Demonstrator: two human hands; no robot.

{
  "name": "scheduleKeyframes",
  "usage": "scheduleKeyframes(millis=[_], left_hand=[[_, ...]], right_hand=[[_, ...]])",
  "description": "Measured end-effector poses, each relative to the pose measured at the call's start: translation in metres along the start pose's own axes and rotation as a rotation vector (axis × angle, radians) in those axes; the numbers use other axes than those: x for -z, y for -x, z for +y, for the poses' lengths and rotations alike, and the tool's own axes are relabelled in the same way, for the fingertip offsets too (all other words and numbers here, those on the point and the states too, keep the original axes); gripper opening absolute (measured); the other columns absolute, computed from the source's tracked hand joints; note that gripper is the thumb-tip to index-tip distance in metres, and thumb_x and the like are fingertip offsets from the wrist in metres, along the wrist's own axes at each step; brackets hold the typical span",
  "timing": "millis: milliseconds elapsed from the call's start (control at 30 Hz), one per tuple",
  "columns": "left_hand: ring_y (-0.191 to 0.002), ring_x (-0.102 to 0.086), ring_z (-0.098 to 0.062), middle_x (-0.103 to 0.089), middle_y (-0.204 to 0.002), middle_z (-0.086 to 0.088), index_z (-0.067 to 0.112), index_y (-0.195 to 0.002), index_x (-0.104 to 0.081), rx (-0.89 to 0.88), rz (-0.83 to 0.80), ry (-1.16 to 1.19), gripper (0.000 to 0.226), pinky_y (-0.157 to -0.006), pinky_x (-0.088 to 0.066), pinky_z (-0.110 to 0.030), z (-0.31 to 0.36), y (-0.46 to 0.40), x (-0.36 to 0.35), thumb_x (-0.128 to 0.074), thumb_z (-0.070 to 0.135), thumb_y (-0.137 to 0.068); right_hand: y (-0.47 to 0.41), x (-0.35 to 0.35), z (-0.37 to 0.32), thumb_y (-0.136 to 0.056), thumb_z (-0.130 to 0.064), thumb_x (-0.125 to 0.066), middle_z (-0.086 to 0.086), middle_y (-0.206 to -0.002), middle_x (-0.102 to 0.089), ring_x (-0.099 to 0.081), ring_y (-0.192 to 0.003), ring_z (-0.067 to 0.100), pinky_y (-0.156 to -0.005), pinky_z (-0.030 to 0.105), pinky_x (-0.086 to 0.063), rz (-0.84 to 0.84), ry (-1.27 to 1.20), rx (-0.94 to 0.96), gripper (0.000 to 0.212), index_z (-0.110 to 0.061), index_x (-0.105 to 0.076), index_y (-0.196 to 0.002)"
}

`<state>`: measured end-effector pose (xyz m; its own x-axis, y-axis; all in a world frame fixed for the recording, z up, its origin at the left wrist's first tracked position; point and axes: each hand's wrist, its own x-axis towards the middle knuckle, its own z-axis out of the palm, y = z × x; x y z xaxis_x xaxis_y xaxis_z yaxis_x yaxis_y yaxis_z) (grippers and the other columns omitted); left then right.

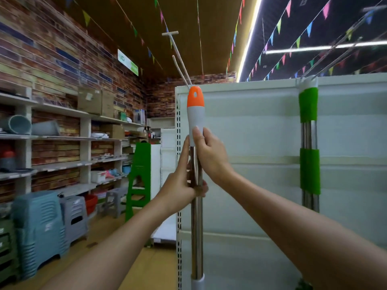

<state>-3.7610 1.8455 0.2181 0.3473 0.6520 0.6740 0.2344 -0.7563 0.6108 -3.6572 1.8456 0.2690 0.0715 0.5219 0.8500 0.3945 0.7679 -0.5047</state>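
Note:
A metal pole (196, 227) stands upright in front of me, topped by a grey grip with an orange cap (195, 105). My left hand (180, 185) grips the steel shaft about midway, thumb and fingers curled round it. My right hand (209, 153) holds the lower end of the grey grip, fingers wrapped round it from the right. The pole leans close to the edge of a white shelving panel (251, 143). Its lower end runs out of view.
Two more steel poles with green sleeves (309, 170) lean on the white panel at right. Wall shelves (62, 139) with buckets and boxes line the left. Stacked plastic stools (41, 227) and a green step stool (139, 181) stand on the floor.

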Motion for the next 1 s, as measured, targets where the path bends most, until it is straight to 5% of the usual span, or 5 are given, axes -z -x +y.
scheduleKeyframes(millis=[233, 500, 633, 833, 1000], left_hand=[[-0.078, -0.071, -0.019, -0.066, -0.095, 0.001, 0.07, -0.127, 0.013, -0.104, -0.032, 0.007, 0.113, -0.073, -0.06, -0.038, -0.011, -0.044, 0.054, -0.066, 0.002, -0.085], [-0.077, -0.07, -0.017, -0.065, -0.089, 0.003, 0.069, -0.121, 0.016, -0.17, -0.039, 0.017, 0.111, -0.058, -0.055, -0.023, -0.016, -0.077, 0.085, -0.066, 0.004, -0.085], [-0.077, -0.07, -0.013, -0.065, -0.088, 0.005, 0.064, -0.13, 0.017, -0.172, -0.044, 0.03, 0.11, -0.063, -0.056, -0.022, -0.019, -0.084, 0.086, -0.066, 0.006, -0.085], [-0.071, -0.069, -0.007, -0.064, -0.087, 0.013, 0.071, -0.119, 0.018, -0.205, -0.041, 0.016, 0.111, -0.053, -0.049, -0.014, -0.019, -0.096, 0.085, -0.067, 0.009, -0.085], [-0.076, -0.07, -0.009, -0.064, -0.092, 0.011, 0.069, -0.125, 0.017, -0.224, -0.031, 0.043, 0.111, -0.061, -0.055, -0.021, -0.013, -0.103, 0.085, -0.067, 0.009, -0.085]], right_hand=[[-0.046, -0.039, -0.022, -0.101, -0.03, -0.038, -0.003, -0.063, -0.043, -0.044, -0.047, -0.006, -0.046, 0.011, -0.034, 0.104, 0.058, 0.048, 0.036, -0.019, -0.04, -0.068], [-0.089, -0.063, -0.02, -0.101, -0.036, -0.038, -0.001, -0.069, -0.051, -0.046, -0.063, 0.009, -0.059, 0.027, -0.037, 0.166, 0.16, 0.04, 0.036, -0.012, -0.051, -0.078], [-0.098, -0.065, -0.017, -0.101, -0.037, -0.038, -0.001, -0.07, -0.053, -0.048, -0.063, 0.008, -0.055, 0.02, -0.037, 0.174, 0.17, 0.052, 0.037, -0.008, -0.055, -0.086], [-0.109, -0.062, -0.01, -0.101, -0.035, -0.038, 0.001, -0.067, -0.051, -0.047, -0.061, 0.011, -0.058, 0.029, -0.037, 0.223, 0.164, 0.105, 0.039, -0.004, -0.054, -0.083], [-0.12, -0.058, -0.014, -0.1, -0.035, -0.04, 0.004, -0.067, -0.051, -0.047, -0.064, 0.016, -0.061, 0.035, -0.038, 0.243, 0.149, 0.158, 0.041, 0.0, -0.055, -0.084]])
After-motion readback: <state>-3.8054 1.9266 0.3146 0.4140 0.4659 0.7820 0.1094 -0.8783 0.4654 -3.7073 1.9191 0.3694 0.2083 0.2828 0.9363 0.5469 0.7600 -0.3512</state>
